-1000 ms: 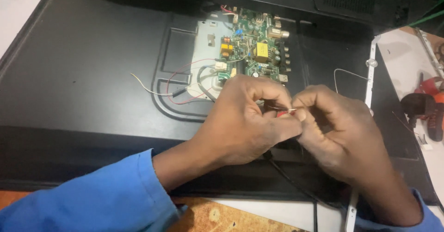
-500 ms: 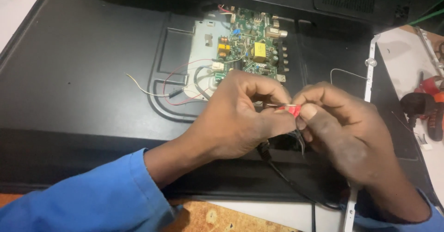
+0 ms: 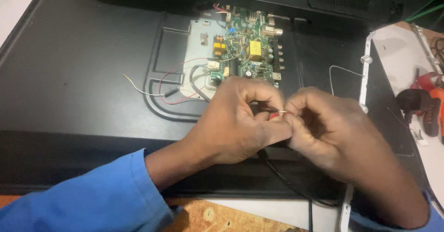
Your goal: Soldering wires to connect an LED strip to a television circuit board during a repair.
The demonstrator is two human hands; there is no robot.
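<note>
Wire point(image 3: 276, 113), thin and red-tipped, pinched between both hands above the lower middle of a black panel point(image 3: 74, 74), fingertips meeting at a bare bright strand. Left hand point(image 3: 236, 121) curled closed around the wire from the left, thumb and forefinger pressed on it. Right hand point(image 3: 323, 130) closed on the same wire from the right, knuckles touching the left hand. Black cable point(image 3: 282, 179) trailing down from under the hands toward the near edge. Just above the hands, a green circuit board point(image 3: 247, 47) on a pale metal plate, with red, white and black leads point(image 3: 171, 86) looping out to its left. Blue sleeve point(image 3: 88, 195) on the left forearm. Well off to the right, a red-and-black tool point(image 3: 428, 105) on a white surface.
</note>
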